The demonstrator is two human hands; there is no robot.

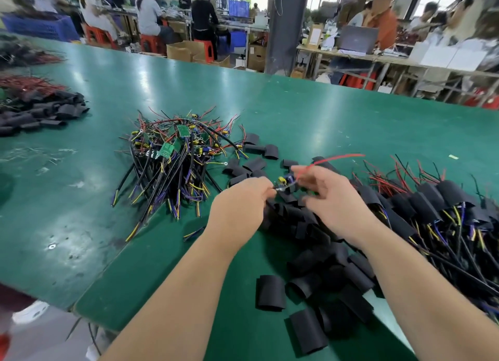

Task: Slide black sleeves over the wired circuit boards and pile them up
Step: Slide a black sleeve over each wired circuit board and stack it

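bare wired boards (175, 155) heaped centre-left on green counter (324, 123) | left hand (240, 201) grip pinching wired circuit board (283, 182), frame centre | right hand (329, 196) grip pinching its red-wire end | loose black sleeves (272, 293) lower centre | sleeved pile (432, 207) at right

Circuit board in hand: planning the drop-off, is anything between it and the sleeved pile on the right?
Only the right hand lies between the board, held by the left hand above loose sleeves, and the sleeved pile; nothing else blocks it.
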